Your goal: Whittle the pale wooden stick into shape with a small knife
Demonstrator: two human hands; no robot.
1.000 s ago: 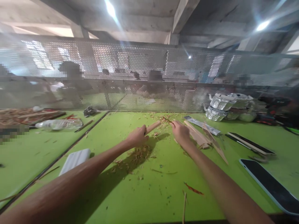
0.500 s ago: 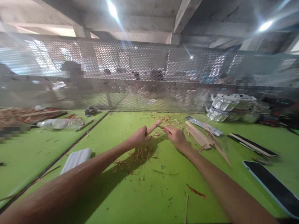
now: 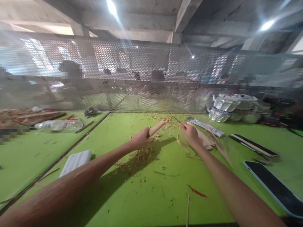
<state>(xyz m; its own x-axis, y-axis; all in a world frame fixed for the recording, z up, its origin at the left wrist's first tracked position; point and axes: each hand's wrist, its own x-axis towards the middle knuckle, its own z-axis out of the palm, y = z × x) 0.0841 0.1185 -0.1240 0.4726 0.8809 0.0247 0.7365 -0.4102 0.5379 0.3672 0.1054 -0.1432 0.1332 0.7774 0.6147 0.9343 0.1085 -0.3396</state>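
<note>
Bottle of clear plastic (image 3: 59, 125) on its side, way left of the pale flat wooden strip (image 3: 157, 128). Person's left hand (image 3: 141, 138) is wrapped tight round that strip's near end, far end sticking out. Curly tan wood shavings (image 3: 142, 157) litter the green tabletop (image 3: 142, 201) nearside of it. Right hand (image 3: 190, 134), just right of the strip, not touching it, has curled fingers pinching a thin, dark-tipped tool (image 3: 177, 120). Way right of the strip I spot a black-screened, blue-edged phone (image 3: 272, 189).

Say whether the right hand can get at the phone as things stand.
Probably yes: nothing covers the phone, which lies right of the right forearm, though the right hand holds a thin tool.
</note>
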